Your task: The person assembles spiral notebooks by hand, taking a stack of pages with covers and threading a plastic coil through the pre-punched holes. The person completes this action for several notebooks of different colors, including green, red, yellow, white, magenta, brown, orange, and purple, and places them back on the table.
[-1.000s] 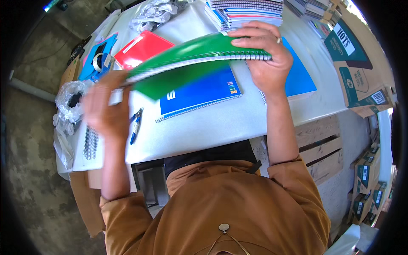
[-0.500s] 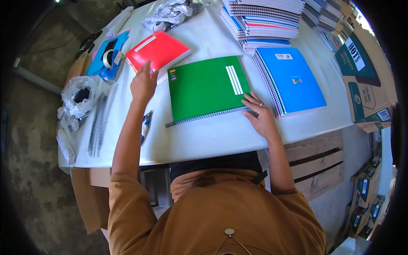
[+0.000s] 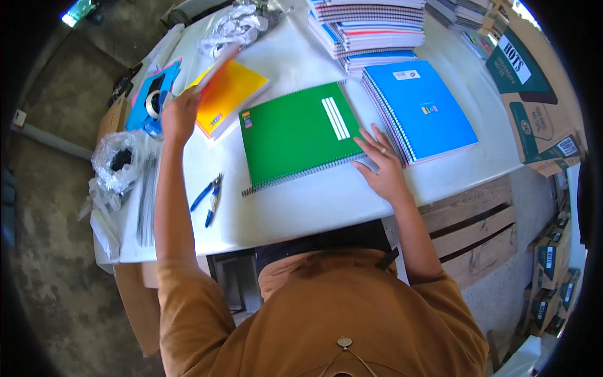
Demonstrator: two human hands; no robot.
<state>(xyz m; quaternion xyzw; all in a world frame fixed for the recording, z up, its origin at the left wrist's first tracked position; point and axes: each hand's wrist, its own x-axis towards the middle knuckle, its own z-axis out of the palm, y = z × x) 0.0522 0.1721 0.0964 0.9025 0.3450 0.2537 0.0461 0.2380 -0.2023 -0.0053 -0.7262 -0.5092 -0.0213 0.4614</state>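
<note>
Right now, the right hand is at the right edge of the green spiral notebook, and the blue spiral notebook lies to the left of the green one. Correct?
One slip: the blue spiral notebook lies to the right of the green spiral notebook, as the head view shows. The right hand is at the green one's right edge, as you say.

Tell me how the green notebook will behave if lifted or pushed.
Lying flat, the green notebook probably won't tip or roll. Broad and thin-looking, it may flex if lifted by one edge. Its jutting spiral might snag.
</note>
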